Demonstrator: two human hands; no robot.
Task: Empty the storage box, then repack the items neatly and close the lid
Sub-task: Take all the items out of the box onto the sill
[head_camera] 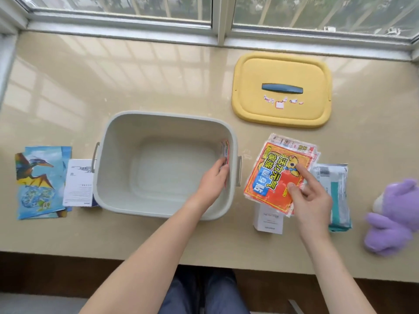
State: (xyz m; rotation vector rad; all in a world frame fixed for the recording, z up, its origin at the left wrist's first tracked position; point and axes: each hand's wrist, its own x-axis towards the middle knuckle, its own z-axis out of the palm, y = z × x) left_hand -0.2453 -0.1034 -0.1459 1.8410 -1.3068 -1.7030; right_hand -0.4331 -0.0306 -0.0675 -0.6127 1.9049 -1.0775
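The grey storage box (pixel 118 155) stands open in the middle of the counter. My left hand (pixel 213 180) reaches inside it and holds a thin red packet (pixel 226 152) upright against the right wall. The rest of the box looks bare. My right hand (pixel 310 196) pinches the top packet of a stack of red and yellow packets (pixel 269 177) lying right of the box. The yellow lid (pixel 281 71) with its blue handle lies flat at the back right.
Left of the box lie blue dinosaur-print packets (pixel 38 182) and a white carton (pixel 78 182). Right of the stack are a white box (pixel 268 219), a teal wipes pack (pixel 337 193) and a purple plush toy (pixel 394 218). A window frame bounds the back edge.
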